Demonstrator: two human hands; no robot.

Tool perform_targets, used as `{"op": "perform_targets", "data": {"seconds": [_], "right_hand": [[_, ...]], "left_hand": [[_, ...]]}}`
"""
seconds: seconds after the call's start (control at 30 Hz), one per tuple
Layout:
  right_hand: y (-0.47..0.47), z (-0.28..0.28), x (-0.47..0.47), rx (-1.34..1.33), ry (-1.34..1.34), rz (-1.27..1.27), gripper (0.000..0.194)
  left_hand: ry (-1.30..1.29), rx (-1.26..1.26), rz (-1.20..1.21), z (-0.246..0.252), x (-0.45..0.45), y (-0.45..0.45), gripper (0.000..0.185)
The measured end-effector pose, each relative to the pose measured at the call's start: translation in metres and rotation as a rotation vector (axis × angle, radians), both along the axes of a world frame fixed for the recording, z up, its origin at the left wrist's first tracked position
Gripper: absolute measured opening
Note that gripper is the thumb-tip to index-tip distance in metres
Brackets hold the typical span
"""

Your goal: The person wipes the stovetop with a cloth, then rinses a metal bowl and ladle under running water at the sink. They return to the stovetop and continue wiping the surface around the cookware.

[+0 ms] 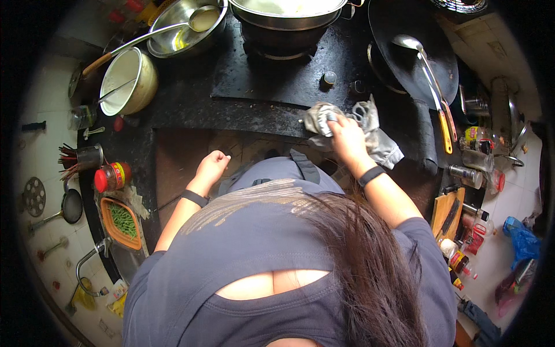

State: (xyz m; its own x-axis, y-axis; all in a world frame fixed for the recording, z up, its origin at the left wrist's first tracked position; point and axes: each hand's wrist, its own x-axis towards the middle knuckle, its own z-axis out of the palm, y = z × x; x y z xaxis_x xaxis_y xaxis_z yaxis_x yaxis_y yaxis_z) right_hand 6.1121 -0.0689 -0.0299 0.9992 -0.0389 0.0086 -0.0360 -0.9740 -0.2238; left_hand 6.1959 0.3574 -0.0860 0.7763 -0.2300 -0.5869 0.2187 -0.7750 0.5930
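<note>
My right hand (348,138) grips a crumpled grey cloth (377,141) at the front edge of the black countertop (186,108). The cloth's loose end hangs down over the edge. My left hand (211,168) is curled, with nothing visible in it, in front of my body and short of the counter edge. Beyond the cloth, a round stove knob (329,78) stands on the front of the black stove top (269,84). A large metal pot (288,19) sits on the burner behind it.
Left are a deep bowl (149,84), a metal basin (173,43) with a ladle (143,39) across it, a red-lidded jar (112,177) and an orange basket (104,208) of green beans. Right are a wok (403,73) with utensils (438,95), bottles and a cutting board (439,210).
</note>
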Motion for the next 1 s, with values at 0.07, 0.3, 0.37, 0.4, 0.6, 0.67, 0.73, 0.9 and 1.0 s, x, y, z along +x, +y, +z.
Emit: {"op": "perform_targets", "data": {"seconds": [0.07, 0.3, 0.37, 0.4, 0.6, 0.67, 0.73, 0.9, 1.0], "right_hand": [[-0.02, 0.014, -0.007, 0.002, 0.077, -0.17, 0.039], [-0.076, 0.017, 0.074, -0.136, -0.46, -0.48, 0.045], [-0.078, 0.004, 0.114, 0.124, -0.255, -0.544, 0.045], [-0.082, -0.001, 0.134, 0.073, -0.181, -0.471, 0.048], [-0.115, -0.009, 0.164, 0.372, 0.239, -0.613, 0.051], [-0.121, -0.012, 0.155, 0.396, 0.203, -0.671, 0.049], [-0.123, -0.015, 0.15, 0.337, 0.186, -0.741, 0.048], [-0.128, -0.017, 0.134, 0.311, 0.184, -0.904, 0.049], [-0.126, -0.011, 0.12, 0.23, 0.383, -0.916, 0.048]], "left_hand": [[-0.001, -0.01, 0.003, 0.004, 0.001, -0.004, 0.027], [0.02, 0.051, -0.042, 0.013, -0.012, -0.005, 0.028], [0.014, 0.076, -0.057, 0.018, -0.018, -0.005, 0.028], [0.018, 0.095, -0.054, 0.02, -0.021, -0.004, 0.029], [0.036, 0.102, 0.031, 0.024, -0.033, 0.014, 0.028], [0.075, 0.066, 0.049, 0.016, -0.035, 0.021, 0.029], [0.078, 0.039, 0.048, 0.004, -0.036, 0.025, 0.029], [0.071, -0.005, 0.047, -0.01, -0.026, 0.015, 0.03], [0.06, 0.031, 0.017, 0.004, -0.023, 0.002, 0.03]]}}
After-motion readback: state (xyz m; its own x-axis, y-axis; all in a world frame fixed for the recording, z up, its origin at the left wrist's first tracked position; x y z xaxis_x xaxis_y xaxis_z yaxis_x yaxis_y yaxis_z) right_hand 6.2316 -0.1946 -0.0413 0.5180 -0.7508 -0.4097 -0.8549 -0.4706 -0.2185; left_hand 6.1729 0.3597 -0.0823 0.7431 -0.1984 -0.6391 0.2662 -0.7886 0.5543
